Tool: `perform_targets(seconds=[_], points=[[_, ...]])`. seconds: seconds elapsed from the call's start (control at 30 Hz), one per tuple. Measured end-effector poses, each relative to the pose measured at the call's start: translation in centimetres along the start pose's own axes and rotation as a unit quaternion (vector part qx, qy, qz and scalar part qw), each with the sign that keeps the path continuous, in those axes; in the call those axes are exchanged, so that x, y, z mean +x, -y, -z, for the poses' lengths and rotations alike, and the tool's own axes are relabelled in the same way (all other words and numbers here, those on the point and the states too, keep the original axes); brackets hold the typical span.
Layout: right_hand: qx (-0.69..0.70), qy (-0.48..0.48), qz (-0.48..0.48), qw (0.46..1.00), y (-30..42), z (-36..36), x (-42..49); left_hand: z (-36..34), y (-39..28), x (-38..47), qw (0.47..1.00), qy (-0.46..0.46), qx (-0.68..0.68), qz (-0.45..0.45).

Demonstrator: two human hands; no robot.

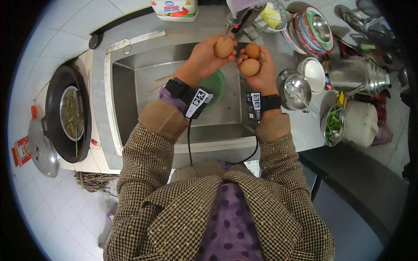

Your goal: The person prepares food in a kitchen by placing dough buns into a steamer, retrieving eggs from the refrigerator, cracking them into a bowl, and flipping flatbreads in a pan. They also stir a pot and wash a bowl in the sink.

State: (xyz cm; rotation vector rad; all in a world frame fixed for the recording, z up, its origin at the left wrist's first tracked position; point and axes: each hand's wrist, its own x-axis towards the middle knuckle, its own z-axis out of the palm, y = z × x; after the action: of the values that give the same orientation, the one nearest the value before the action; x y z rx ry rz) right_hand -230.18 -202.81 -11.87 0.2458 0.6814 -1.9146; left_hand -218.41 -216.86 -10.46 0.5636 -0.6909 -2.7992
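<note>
Over the back of a steel sink (130,94), my left hand (207,55) holds a brown egg (224,46) close to the faucet. Just to its right, my right hand (265,70) holds two eggs, a darker brown egg (252,51) and a lighter brown egg (249,67) below it. A green plastic bowl (214,89) sits in the sink, partly hidden by my left forearm. Wooden chopsticks (156,88) lie on the sink floor to the left of the bowl.
On the left, a black wok (52,98) holds a metal bowl of food. To the right stand a metal pot (283,91), a white bowl (312,75), stacked enamel plates (302,32), a steel thermos (352,76) and a bowl of green vegetables (333,125). A white tub (176,9) stands behind the sink.
</note>
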Motion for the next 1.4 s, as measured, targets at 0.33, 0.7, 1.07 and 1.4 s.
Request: perform_targets(seconds=[0.33, 0.7, 1.07, 1.4], points=[[-0.229, 0.069, 0.053, 0.970, -2.1, -2.5, 0.4, 0.5, -1.5, -1.4, 0.961, -0.011, 0.227, -0.157], [-0.486, 0.169, 0.038, 0.857, -4.6, -6.8, 2.5, 4.2, -4.6, -4.8, 0.945, -0.125, 0.296, -0.056], [-0.509, 0.093, 0.029, 0.855, -3.5, -6.7, 3.6, 3.1, -3.1, -5.0, 0.926, 0.022, 0.346, -0.150], [-0.172, 0.108, -0.089, 0.975, -5.2, -5.2, 3.0, 7.1, -4.6, -4.3, 0.977, -0.198, -0.060, -0.045]])
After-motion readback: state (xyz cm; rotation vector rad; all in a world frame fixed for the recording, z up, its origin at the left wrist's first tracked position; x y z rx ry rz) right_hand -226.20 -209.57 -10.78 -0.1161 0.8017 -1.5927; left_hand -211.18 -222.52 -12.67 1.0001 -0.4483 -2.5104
